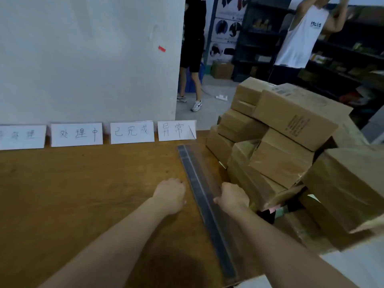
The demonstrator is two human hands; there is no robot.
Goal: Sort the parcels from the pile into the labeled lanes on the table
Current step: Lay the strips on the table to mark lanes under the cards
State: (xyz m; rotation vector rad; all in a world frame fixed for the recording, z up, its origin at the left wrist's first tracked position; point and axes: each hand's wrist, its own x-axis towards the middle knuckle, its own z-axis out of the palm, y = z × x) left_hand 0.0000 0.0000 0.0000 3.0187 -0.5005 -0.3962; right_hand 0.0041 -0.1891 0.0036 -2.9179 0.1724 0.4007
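A pile of brown cardboard parcels [291, 142] fills the table's right side. Four white handwritten lane cards [133, 132] lean against the wall at the back of the wooden table [83, 183]. A long dark divider strip [199, 188] runs from the rightmost card toward me. My left hand [170, 195] rests on the table just left of the strip, fingers curled under and holding nothing I can see. My right hand [233, 196] sits at the strip's right edge, between it and the pile. Its thumb touches the strip and its fingers curl down, their tips hidden.
A white wall [89, 59] stands behind the cards. Two people [299, 38] stand beyond the table among dark shelves [353, 59]. The table's near right corner ends just past the strip.
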